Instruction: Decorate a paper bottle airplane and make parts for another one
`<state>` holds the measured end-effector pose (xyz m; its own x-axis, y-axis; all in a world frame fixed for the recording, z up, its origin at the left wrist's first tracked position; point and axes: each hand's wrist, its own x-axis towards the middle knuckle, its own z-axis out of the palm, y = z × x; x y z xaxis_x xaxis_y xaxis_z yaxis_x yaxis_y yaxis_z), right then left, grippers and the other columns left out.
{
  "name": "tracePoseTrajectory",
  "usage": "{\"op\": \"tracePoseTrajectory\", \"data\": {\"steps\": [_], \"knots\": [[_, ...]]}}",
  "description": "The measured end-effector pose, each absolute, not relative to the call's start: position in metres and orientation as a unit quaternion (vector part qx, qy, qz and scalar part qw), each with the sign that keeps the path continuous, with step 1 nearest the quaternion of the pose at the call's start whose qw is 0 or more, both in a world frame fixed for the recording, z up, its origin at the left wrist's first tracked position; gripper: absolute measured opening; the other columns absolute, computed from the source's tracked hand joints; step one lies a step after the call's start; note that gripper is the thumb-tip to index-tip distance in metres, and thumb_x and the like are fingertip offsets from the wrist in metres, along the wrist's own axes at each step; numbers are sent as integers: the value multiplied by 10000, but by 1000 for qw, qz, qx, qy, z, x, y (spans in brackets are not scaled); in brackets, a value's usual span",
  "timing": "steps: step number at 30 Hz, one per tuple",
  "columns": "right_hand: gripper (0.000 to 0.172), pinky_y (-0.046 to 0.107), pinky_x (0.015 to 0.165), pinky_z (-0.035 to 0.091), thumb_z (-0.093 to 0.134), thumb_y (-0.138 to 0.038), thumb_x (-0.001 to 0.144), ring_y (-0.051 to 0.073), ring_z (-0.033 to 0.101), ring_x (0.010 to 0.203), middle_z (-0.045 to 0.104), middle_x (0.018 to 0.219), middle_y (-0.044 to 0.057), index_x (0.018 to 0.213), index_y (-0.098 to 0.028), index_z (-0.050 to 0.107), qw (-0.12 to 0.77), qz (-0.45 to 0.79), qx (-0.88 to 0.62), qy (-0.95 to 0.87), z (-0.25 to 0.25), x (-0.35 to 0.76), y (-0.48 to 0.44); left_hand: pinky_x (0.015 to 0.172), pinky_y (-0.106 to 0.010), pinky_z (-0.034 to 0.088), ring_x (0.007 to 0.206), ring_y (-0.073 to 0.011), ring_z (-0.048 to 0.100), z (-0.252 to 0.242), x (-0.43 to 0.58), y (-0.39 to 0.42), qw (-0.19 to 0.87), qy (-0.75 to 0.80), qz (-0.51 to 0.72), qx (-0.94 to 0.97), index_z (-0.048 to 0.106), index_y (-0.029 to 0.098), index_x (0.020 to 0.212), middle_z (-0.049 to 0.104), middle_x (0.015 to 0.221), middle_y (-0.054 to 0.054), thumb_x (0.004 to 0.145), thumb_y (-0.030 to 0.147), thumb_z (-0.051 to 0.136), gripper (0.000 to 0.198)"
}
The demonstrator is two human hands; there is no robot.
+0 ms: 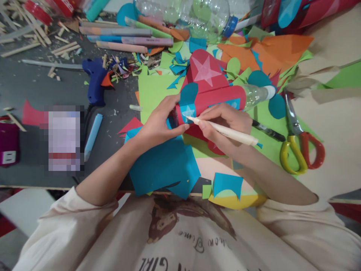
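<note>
A clear plastic bottle (253,96) lies on its side, wrapped in red paper (207,98) with red and blue paper fins; its white cap points right. One red fin (205,67) bears a pale star. My left hand (162,120) grips the bottle's base end, thumb below and fingers partly hidden behind it. Between the fingers of my right hand (225,122) is a white marker (225,131). Its tip meets a pale star (188,112) on the blue band near the base. Under my left hand lies a blue paper sheet (166,162).
Scissors (295,130) and a black pen (267,130) lie right of the bottle. A blue glue gun (94,81) and a light blue marker (93,135) are left. Behind are several markers (115,31), paper scraps and another clear bottle (207,15).
</note>
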<state>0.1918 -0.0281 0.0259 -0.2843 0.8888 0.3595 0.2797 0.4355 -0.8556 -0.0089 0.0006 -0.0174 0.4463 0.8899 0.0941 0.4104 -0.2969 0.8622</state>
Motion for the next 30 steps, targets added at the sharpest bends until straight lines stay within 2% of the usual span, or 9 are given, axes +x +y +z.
{"op": "tracePoseTrajectory", "data": {"steps": [12, 23, 30], "knots": [[126, 281, 500, 459, 645, -265, 915, 149, 631, 593, 695, 685, -3, 790, -267, 630, 426, 344, -398, -736, 27, 193, -28, 1094, -407, 473, 1358, -313, 505, -18, -9, 1, 395, 426, 301, 756, 485, 191, 1353, 530, 1438, -133, 842, 335, 679, 565], [137, 236, 511, 436, 651, -246, 905, 93, 586, 574, 674, 688, -28, 771, -223, 642, 458, 345, -397, -717, 22, 193, -27, 1066, -399, 489, 1347, -296, 506, -18, -9, 1, 391, 432, 288, 760, 466, 188, 1365, 527, 1430, -119, 854, 354, 660, 572], [166, 224, 492, 417, 636, -258, 914, 75, 543, 534, 598, 639, -44, 759, -207, 609, 472, 365, -423, -682, 23, 192, -26, 1115, -394, 449, 1369, -297, 491, -18, -10, 1, 399, 435, 290, 753, 472, 170, 1347, 512, 1450, -140, 839, 359, 675, 579]]}}
